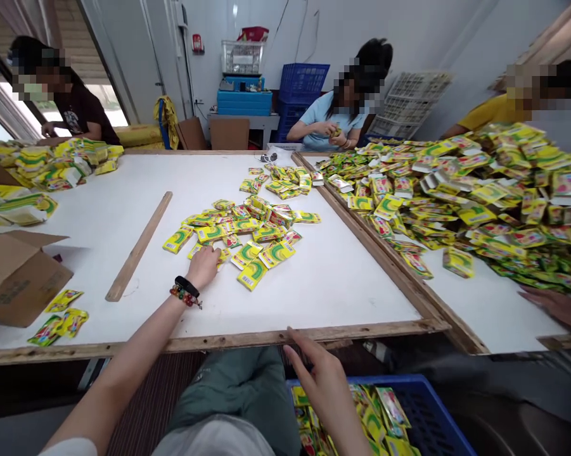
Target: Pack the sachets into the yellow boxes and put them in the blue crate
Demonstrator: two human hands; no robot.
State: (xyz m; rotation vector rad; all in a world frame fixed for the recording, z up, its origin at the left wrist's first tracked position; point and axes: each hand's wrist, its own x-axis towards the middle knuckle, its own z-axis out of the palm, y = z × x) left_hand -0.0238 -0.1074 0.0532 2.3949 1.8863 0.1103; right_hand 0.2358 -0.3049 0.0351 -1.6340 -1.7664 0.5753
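Left arm [123, 358] outstretched, left hand [203, 267] palm down, right hand [326, 386] lowered, fingers [297, 348] spread

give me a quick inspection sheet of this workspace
surface: white table with a wooden frame, sachets spread across its middle
job's things: yellow sachets, more in a blue crate below the table edge
clutter: wooden strip and open cardboard box on the table
hands: left hand on the sachets, right hand open above the crate
cables: thin wires on the back wall
surroundings: co-worker in a pale blue shirt, stacked blue crates
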